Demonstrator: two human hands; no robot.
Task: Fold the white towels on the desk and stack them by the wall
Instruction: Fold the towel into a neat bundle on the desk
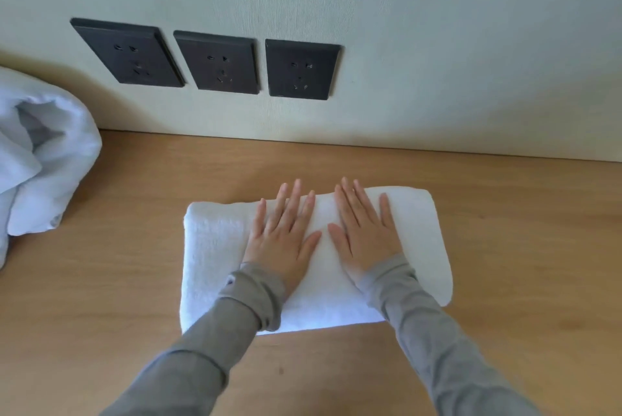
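Towel, white and folded into a thick rectangle, lies flat on the wooden table with its long axis running left to right, parallel to the wall. The left hand and right hand rest side by side on it, palms down, fingers straight and spread, pointing at the wall. Bare table separates the fingertips from the wall. Far left of the left hand sits an unfolded white towel heap. Above the hands, three black sockets line the wall.
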